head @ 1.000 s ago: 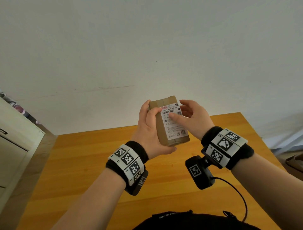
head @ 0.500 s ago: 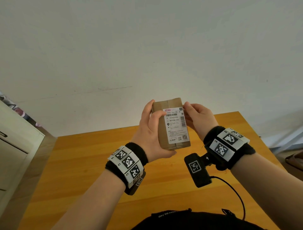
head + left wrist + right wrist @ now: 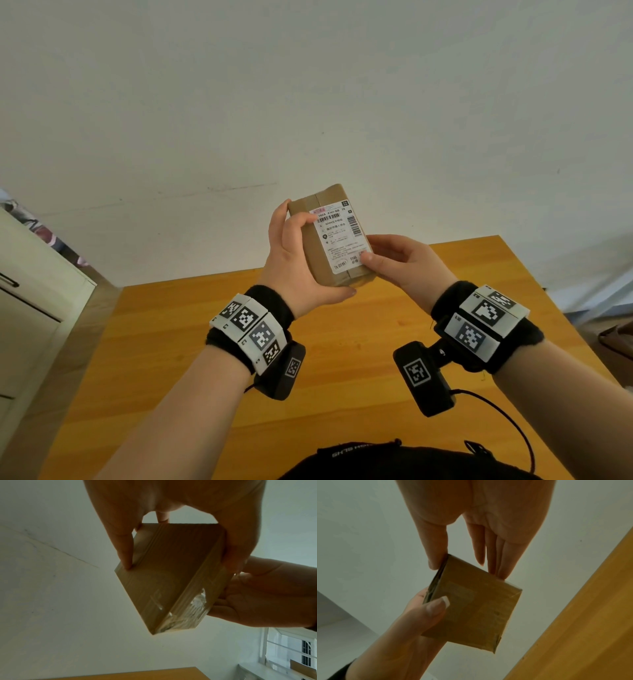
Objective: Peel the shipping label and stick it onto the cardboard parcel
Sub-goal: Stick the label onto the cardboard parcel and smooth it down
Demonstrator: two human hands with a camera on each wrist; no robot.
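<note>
Pale wall (image 3: pixel 308 102) backs the wooden desk (image 3: pixel 171 359), above which the cardboard parcel (image 3: pixel 313 246) is held up, tilted more to the left than half a second ago. Left hand (image 3: pixel 294 263) grips its left side, thumb now on the shipping label (image 3: pixel 337 236). Right hand (image 3: pixel 407 263) has dropped from the parcel's upper right edge to pinch its lower right corner.

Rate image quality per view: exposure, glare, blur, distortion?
Head view: evenly lit, shipping label print sharp, wide-angle stretch at the edges. Left wrist view: backlit against the pale wall, left hand and cardboard parcel dim, glare on the tape at its end. Right wrist view: backlit too, soft and dim, right hand in shade.
</note>
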